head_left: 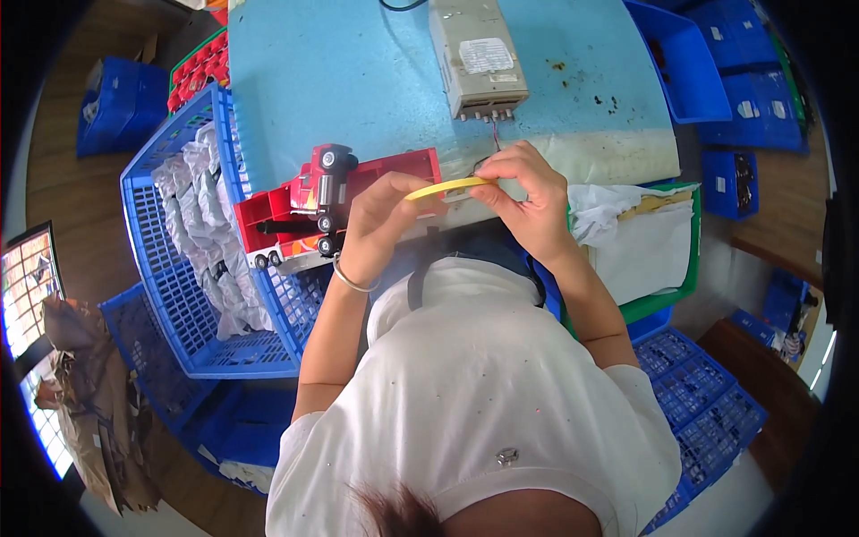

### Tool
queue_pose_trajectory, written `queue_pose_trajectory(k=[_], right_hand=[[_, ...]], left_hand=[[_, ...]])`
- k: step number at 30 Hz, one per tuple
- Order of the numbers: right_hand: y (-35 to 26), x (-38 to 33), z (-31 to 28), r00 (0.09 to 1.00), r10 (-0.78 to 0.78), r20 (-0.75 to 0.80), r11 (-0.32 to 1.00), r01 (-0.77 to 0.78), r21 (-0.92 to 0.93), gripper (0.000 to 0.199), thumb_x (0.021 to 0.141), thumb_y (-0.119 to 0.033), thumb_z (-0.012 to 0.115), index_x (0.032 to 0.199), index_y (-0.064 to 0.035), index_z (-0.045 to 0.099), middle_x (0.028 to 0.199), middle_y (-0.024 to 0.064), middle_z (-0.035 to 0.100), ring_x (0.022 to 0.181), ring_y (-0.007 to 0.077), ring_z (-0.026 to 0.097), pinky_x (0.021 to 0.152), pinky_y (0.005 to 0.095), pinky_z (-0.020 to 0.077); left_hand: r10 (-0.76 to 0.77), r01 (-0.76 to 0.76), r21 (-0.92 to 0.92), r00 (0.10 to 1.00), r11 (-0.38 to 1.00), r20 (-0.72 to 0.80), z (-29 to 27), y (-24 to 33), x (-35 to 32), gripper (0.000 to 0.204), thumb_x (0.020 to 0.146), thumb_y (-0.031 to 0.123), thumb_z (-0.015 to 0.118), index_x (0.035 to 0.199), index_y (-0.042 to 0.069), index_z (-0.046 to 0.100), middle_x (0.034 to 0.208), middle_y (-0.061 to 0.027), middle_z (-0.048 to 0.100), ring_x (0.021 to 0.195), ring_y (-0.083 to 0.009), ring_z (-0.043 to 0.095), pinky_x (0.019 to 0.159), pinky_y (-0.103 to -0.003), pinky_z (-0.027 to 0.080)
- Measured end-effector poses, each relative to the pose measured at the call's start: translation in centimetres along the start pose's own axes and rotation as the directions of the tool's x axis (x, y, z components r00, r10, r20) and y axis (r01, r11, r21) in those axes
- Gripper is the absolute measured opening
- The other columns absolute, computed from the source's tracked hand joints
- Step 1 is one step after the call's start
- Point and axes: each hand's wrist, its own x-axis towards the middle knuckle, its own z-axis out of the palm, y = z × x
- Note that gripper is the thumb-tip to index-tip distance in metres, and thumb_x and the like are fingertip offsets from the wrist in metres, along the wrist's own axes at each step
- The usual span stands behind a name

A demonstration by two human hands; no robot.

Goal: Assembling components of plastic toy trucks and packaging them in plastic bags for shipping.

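Between my two hands is a thin, slightly arched yellow strip [447, 188]; I cannot tell exactly what it is. The fingers of my left hand [383, 219] pinch its left end. My right hand [528, 192] grips the other end between thumb and fingers. To the left of my left hand, a red toy truck cab [328, 183] with black wheels and a silver tank rests against a long red toy trailer [394, 167]. The trailer lies at the table's near edge, partly hidden by my left hand.
A grey metal box [479, 63] with a wire stands on the blue table [340, 72]. Left of the table, a blue crate [170, 313] holds wrapped pieces. On the right are a green-rimmed bin [684, 259] with white sheets and several blue bins [684, 72].
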Motion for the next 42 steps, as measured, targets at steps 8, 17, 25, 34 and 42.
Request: queue_pose_trajectory(k=[8, 17, 25, 34, 42], right_hand=[[-2.2, 0.6, -0.3, 0.997, -0.051, -0.058, 0.998, 0.048, -0.038, 0.019, 0.071, -0.005, 0.072, 0.085, -0.0012, 0.061, 0.083, 0.0076, 0.061, 0.072, 0.0200, 0.054, 0.062, 0.0289, 0.0440], [-1.9, 0.2, -0.7, 0.999, -0.035, -0.002, 0.999, 0.035, -0.040, 0.017, 0.071, -0.002, 0.071, 0.087, -0.0038, 0.065, 0.086, 0.0080, 0.061, 0.077, 0.0202, 0.056, 0.064, 0.0273, 0.0458], [-2.2, -0.5, 0.2, 0.987, -0.055, -0.151, 0.997, 0.046, -0.065, 0.016, 0.070, 0.007, 0.068, 0.082, -0.0025, 0.064, 0.088, 0.0076, 0.061, 0.081, 0.0191, 0.057, 0.067, 0.0277, 0.0477], [-1.6, -0.5, -1.7, 0.957, 0.241, -0.161, 0.963, -0.215, 0.164, 0.017, 0.070, 0.007, 0.067, 0.084, -0.0008, 0.062, 0.088, 0.0085, 0.059, 0.085, 0.0171, 0.057, 0.071, 0.0255, 0.0458], [-1.8, 0.0, 0.7, 0.981, 0.189, -0.052, 0.980, -0.184, 0.076, 0.014, 0.073, 0.002, 0.066, 0.085, -0.0003, 0.060, 0.086, 0.0079, 0.058, 0.081, 0.0178, 0.056, 0.073, 0.0263, 0.0439]], left_hand=[[-0.011, 0.001, 0.257, 0.999, 0.967, 0.037, 1.6, 0.8, 0.7, 0.016, 0.088, 0.008, 0.054, 0.100, -0.003, 0.053, 0.089, -0.0093, 0.062, 0.080, -0.0146, 0.061, 0.076, -0.028, 0.048], [-0.176, 0.181, -0.025, 0.976, 0.983, 0.124, 1.6, 1.0, 0.8, 0.013, 0.086, 0.003, 0.055, 0.097, -0.003, 0.054, 0.079, -0.0065, 0.060, 0.071, -0.0109, 0.057, 0.067, -0.022, 0.047], [-0.016, 0.029, 0.251, 0.999, 0.968, -0.051, 3.2, 1.1, 0.3, 0.014, 0.084, 0.004, 0.057, 0.096, -0.004, 0.056, 0.080, -0.0081, 0.064, 0.069, -0.0112, 0.061, 0.063, -0.024, 0.049], [0.176, -0.059, 0.741, 0.981, 0.669, -0.080, 2.2, 0.7, 0.6, 0.017, 0.080, 0.001, 0.059, 0.097, -0.003, 0.057, 0.086, -0.0149, 0.067, 0.077, -0.0184, 0.067, 0.066, -0.026, 0.052], [0.152, -0.049, 0.594, 0.981, 0.803, -0.124, 3.5, 1.6, 0.4, 0.020, 0.079, -0.001, 0.059, 0.099, -0.002, 0.058, 0.087, -0.0179, 0.066, 0.073, -0.0193, 0.068, 0.064, -0.026, 0.052]])
